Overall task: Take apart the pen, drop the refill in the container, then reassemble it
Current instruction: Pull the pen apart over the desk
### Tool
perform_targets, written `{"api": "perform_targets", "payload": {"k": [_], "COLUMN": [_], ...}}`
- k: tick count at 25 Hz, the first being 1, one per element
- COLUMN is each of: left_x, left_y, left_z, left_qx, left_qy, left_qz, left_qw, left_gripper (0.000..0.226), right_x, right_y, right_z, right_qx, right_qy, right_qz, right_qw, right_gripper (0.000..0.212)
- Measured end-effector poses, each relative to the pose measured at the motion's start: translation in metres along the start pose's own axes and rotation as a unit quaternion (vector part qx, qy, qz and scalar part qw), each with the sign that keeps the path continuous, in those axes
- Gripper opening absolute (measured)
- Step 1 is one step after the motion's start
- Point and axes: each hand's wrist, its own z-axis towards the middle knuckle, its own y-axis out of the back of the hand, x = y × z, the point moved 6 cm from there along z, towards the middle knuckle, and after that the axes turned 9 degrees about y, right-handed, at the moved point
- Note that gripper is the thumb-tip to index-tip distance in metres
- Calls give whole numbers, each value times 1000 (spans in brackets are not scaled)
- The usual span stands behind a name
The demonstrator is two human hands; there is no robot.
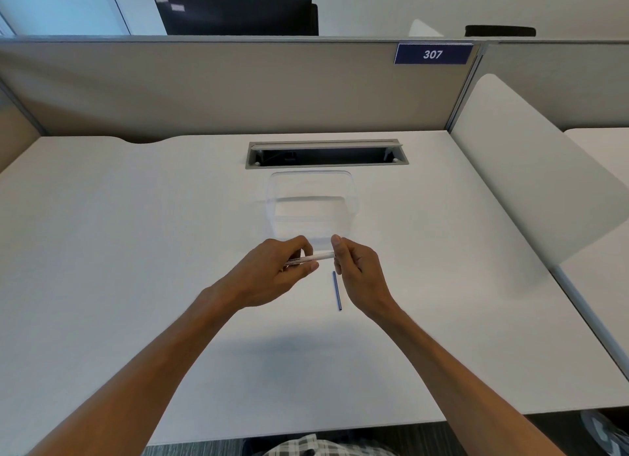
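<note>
In the head view, both hands meet just below the middle of the frame, above the white desk (136,251). The left hand (272,271) has its fingers and thumb curled round the white pen barrel (311,258), which lies almost level and points toward the right of the frame. The right hand (357,268) pinches the barrel's right end between thumb and fingers; what sits at that end, a tip or a cap, is hidden behind the fingers.

Just below the hands, a thin blue refill (337,290) lies on the desk, running from near the right hand down toward the lower centre. It is outside the clear container (352,197), which stands just above the hands, toward the upper middle of the frame, and seems empty.

At the top of the frame a grey partition (238,88) carries a blue sign reading 307, and a cable slot (323,154) opens in the desk just beyond the container.

Judging by this, the pen is already apart and the refill out, but the drop is not yet done. The next move calls for one hand to free itself, pick the slim refill off the flat surface with a fine pinch, and release it over the container.
</note>
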Motion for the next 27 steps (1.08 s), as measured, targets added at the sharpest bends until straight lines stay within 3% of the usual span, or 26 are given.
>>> {"api": "perform_targets", "payload": {"k": [8, 16, 23, 27], "left_x": [-3, -2, -1, -3], "left_y": [14, 16, 20, 21], "left_z": [-5, -2, -3, -3], "left_qx": [-151, -139, -140, -148], "left_qy": [-26, -30, -29, -33], "left_qz": [110, 116, 133, 139], "left_qw": [982, 983, 981, 979], "left_gripper": [8, 14, 14, 12], "right_x": [-9, -6, -7, -6], "right_y": [1, 3, 9, 15], "right_z": [1, 0, 0, 0], "right_qx": [14, 42, 37, -6], "right_qy": [-35, -16, -42, -46], "right_qz": [41, 11, 70, 68], "right_qw": [998, 999, 996, 997], "right_gripper": [52, 29, 9, 26]}}
